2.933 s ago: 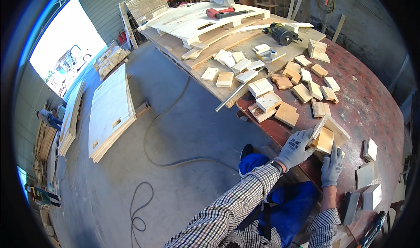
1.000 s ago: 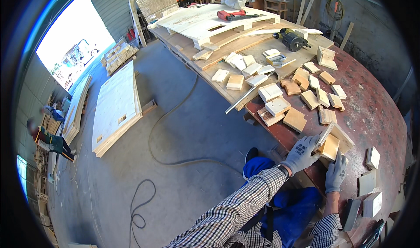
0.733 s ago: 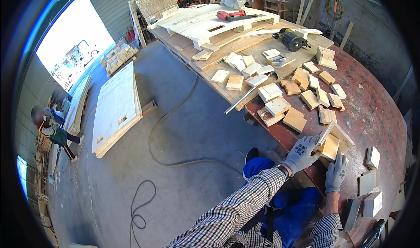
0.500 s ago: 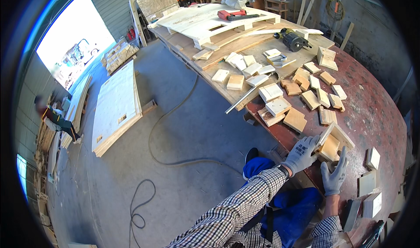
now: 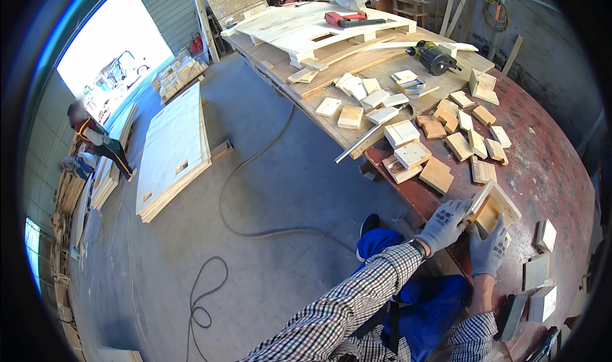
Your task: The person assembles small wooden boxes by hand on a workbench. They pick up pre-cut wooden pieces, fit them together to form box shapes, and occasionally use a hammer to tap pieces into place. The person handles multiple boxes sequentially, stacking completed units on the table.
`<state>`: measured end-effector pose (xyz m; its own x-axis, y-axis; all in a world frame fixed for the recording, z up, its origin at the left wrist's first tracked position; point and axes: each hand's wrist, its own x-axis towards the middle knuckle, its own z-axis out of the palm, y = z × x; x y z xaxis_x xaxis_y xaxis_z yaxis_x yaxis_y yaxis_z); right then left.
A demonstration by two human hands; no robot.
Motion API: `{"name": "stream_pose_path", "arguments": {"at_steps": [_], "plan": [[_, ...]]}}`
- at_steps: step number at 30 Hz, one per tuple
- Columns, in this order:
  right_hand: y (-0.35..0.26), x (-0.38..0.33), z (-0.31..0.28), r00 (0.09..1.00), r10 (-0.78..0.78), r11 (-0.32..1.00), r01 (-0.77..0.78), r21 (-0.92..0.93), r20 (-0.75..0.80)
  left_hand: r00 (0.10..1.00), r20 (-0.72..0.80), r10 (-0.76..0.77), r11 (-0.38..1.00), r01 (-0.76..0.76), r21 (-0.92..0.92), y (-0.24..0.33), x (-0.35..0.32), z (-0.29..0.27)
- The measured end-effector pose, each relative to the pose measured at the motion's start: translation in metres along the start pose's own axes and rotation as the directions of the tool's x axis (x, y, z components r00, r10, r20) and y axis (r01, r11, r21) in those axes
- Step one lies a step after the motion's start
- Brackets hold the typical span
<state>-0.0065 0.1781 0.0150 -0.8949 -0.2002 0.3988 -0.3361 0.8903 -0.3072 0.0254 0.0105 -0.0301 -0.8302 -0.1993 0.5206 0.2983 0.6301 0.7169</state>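
Note:
Near the front edge of the red table, my gloved left hand [image 5: 445,225] grips the left side of several small wooden blocks [image 5: 495,204] set together. A pale board stands on edge at their far side, and a yellowish block sits within. Against the near right side presses my gloved right hand [image 5: 489,248], its fingers and thumb closed around a block there. The gloves partly hide the blocks and where they meet. Just beyond my hands lies a loose wooden block [image 5: 482,170]; another block [image 5: 546,235] stands to the right.
Many loose blocks [image 5: 437,174] are scattered over the red table [image 5: 561,170]. Farther off are a black-and-yellow power tool [image 5: 436,59], a red nail gun [image 5: 349,20] and a slatted wooden panel [image 5: 280,27]. A hose [image 5: 268,234] crosses the floor. Stacked boards [image 5: 171,146] and another person [image 5: 99,139] are at left.
My right hand's fingers have closed in on the blocks, and the blocks have shifted slightly in my grip. At far left, the other person stands more upright and farther right. The view has shifted slightly.

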Motion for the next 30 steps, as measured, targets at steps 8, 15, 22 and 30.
{"name": "stream_pose_path", "arguments": {"at_steps": [8,15,22,30], "plan": [[-0.027,0.022,-0.012,0.973,0.159,0.986,-0.147,-0.084,0.169,0.999,0.032,-0.011,0.999,0.012,-0.035,-0.006,0.003,-0.003],[0.025,0.025,0.008,0.968,0.129,0.991,-0.132,-0.002,0.215,0.998,0.055,-0.014,0.998,0.017,-0.060,0.000,0.001,0.000],[0.017,0.030,0.012,0.967,0.097,0.991,-0.071,-0.115,0.236,0.991,0.110,-0.076,0.990,0.087,-0.107,-0.006,0.002,0.003],[0.091,-0.002,-0.041,0.974,0.010,0.735,-0.159,0.659,0.224,0.999,0.033,0.000,0.972,0.008,-0.236,0.012,-0.049,-0.047]]}}
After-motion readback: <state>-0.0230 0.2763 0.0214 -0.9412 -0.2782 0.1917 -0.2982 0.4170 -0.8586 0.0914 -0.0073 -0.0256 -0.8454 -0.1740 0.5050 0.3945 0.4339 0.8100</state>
